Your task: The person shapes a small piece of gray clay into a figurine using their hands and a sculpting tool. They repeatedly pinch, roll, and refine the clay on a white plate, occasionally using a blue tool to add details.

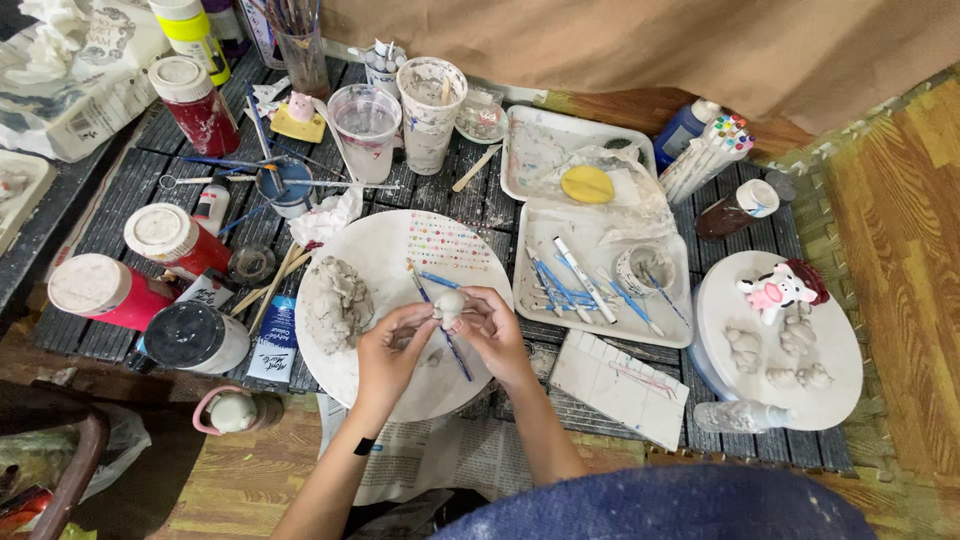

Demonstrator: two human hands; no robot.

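Observation:
Both my hands meet over a round white board (pixel 385 255) on a slatted grey table. My left hand (pixel 390 350) and my right hand (pixel 492 332) together pinch a small pale clay ball (pixel 449 304) between their fingertips. A blue-handled tool (pixel 440 320) lies on the board under the hands. A grey lump of clay (pixel 337 300) sits on the board to the left. A sheet of small coloured dots (pixel 448 243) lies at the board's far side.
Red paint jars (pixel 200 105) (pixel 105 292) and a black jar (pixel 195 338) stand left. Cups (pixel 430 110) and a water cup (pixel 364 128) stand behind. White trays (pixel 600 270) hold pens. A second round board (pixel 845 345) at right carries a painted cow figure (pixel 780 290) and clay pieces.

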